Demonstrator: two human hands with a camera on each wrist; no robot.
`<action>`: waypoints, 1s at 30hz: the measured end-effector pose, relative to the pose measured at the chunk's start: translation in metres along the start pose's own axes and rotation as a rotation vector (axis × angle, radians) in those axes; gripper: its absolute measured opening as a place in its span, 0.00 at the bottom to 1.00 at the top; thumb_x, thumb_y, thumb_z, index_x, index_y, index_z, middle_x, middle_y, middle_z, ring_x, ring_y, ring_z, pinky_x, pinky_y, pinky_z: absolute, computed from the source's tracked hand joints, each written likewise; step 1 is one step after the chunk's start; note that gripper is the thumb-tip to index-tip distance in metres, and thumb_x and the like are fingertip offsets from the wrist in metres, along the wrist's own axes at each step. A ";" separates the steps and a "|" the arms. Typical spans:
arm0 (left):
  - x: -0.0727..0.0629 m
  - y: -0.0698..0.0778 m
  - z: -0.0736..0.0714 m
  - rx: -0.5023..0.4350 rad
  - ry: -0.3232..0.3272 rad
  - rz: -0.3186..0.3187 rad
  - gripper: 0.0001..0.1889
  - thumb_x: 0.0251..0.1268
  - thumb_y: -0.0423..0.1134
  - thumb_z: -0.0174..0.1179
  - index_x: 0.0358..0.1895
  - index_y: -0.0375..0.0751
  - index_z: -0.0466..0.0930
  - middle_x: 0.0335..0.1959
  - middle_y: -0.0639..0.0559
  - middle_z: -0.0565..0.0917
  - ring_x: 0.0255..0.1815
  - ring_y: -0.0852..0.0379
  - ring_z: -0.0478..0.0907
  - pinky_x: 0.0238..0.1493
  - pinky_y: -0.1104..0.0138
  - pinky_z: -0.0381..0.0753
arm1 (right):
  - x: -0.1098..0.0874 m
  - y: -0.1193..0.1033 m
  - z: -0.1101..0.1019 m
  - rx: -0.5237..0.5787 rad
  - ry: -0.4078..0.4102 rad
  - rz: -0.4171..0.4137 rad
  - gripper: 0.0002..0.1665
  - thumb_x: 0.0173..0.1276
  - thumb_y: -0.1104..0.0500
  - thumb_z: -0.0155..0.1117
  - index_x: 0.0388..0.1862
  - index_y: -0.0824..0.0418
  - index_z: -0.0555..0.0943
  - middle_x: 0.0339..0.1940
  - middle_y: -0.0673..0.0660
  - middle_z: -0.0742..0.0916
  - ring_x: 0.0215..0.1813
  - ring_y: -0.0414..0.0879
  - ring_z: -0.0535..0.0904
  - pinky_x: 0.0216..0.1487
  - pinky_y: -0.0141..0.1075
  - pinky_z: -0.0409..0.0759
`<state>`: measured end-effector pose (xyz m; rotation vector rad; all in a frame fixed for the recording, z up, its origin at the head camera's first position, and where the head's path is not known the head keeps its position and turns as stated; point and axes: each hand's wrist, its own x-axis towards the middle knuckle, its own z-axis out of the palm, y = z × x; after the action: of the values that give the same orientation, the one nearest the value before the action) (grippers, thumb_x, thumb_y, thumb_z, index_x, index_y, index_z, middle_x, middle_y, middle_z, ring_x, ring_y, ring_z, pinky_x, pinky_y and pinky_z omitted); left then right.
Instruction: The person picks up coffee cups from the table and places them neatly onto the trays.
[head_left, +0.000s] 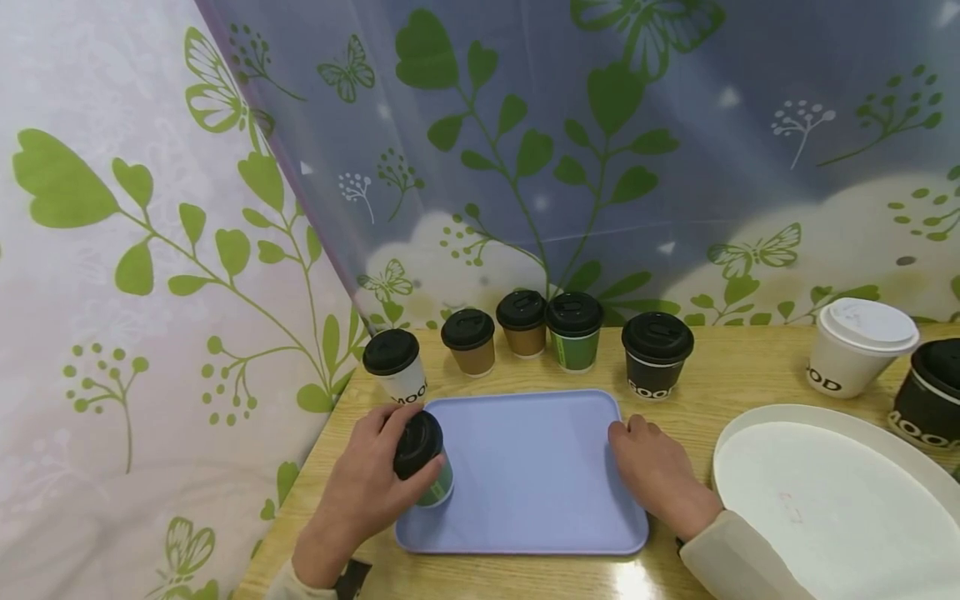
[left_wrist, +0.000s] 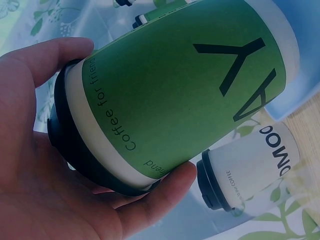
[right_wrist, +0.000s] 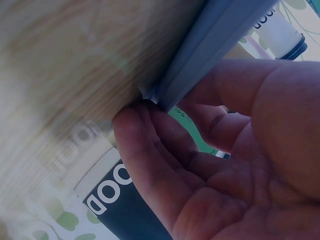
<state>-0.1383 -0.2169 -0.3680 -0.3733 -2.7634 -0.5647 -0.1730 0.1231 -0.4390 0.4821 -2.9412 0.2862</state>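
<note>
My left hand (head_left: 363,471) grips a green paper coffee cup (head_left: 440,490) around its black lid, thumb on one side and fingers on the other. The cup is upright at the left end of a light blue rectangular tray (head_left: 532,475). Up close in the left wrist view, the green sleeve (left_wrist: 185,85) reads "Coffee for friend". At the opposite end, my right hand (head_left: 656,467) holds the tray by its right edge. Curled fingers reach below the rim (right_wrist: 210,45) in the right wrist view, with the thumb on the upper side.
Behind the tray stand a white cup (head_left: 405,383), two brown cups (head_left: 474,358) (head_left: 525,340), another green cup (head_left: 575,350) and a black cup (head_left: 654,375). On the right are a round white tray (head_left: 832,500), a white-lidded cup (head_left: 847,358) and a black cup (head_left: 930,408). A patterned curtain (head_left: 525,208) hangs behind.
</note>
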 end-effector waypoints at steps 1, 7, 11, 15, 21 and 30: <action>0.000 0.000 0.000 0.000 0.000 0.002 0.34 0.61 0.53 0.72 0.71 0.49 0.75 0.64 0.41 0.75 0.61 0.41 0.75 0.53 0.45 0.81 | 0.000 0.000 0.000 -0.001 -0.002 -0.001 0.03 0.72 0.71 0.57 0.41 0.69 0.78 0.32 0.63 0.77 0.31 0.56 0.76 0.26 0.49 0.78; 0.000 0.000 0.001 -0.003 0.001 0.010 0.35 0.61 0.52 0.72 0.71 0.47 0.75 0.64 0.41 0.75 0.62 0.40 0.74 0.53 0.45 0.81 | 0.000 0.000 0.000 -0.005 -0.009 -0.003 0.03 0.72 0.71 0.57 0.41 0.69 0.78 0.32 0.63 0.77 0.31 0.55 0.76 0.26 0.49 0.78; 0.000 0.000 0.002 -0.006 0.002 0.014 0.35 0.61 0.52 0.72 0.71 0.47 0.75 0.64 0.41 0.75 0.62 0.40 0.74 0.53 0.46 0.81 | 0.001 -0.001 0.000 -0.006 -0.015 -0.002 0.03 0.71 0.71 0.58 0.41 0.69 0.78 0.33 0.64 0.77 0.32 0.55 0.76 0.26 0.48 0.79; 0.001 0.000 0.002 -0.007 0.006 0.022 0.35 0.61 0.52 0.72 0.71 0.47 0.75 0.63 0.41 0.75 0.62 0.40 0.75 0.53 0.46 0.81 | 0.000 -0.001 -0.001 -0.009 -0.013 -0.003 0.02 0.71 0.72 0.59 0.41 0.69 0.78 0.33 0.64 0.77 0.31 0.55 0.76 0.26 0.48 0.78; 0.003 0.000 0.002 -0.006 -0.006 0.010 0.35 0.62 0.53 0.72 0.71 0.47 0.75 0.65 0.39 0.75 0.63 0.39 0.74 0.54 0.44 0.81 | 0.000 0.000 -0.001 -0.015 -0.007 -0.005 0.02 0.71 0.72 0.59 0.41 0.69 0.78 0.33 0.64 0.77 0.31 0.55 0.76 0.26 0.48 0.78; 0.005 -0.001 0.003 -0.010 -0.015 0.004 0.34 0.62 0.53 0.72 0.71 0.47 0.76 0.65 0.38 0.75 0.64 0.39 0.74 0.55 0.44 0.81 | 0.000 0.000 0.000 -0.011 0.006 -0.014 0.02 0.70 0.72 0.60 0.40 0.69 0.77 0.32 0.63 0.77 0.31 0.55 0.76 0.25 0.48 0.78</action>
<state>-0.1434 -0.2156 -0.3692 -0.3864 -2.7743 -0.5768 -0.1729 0.1236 -0.4392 0.4987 -2.9310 0.2698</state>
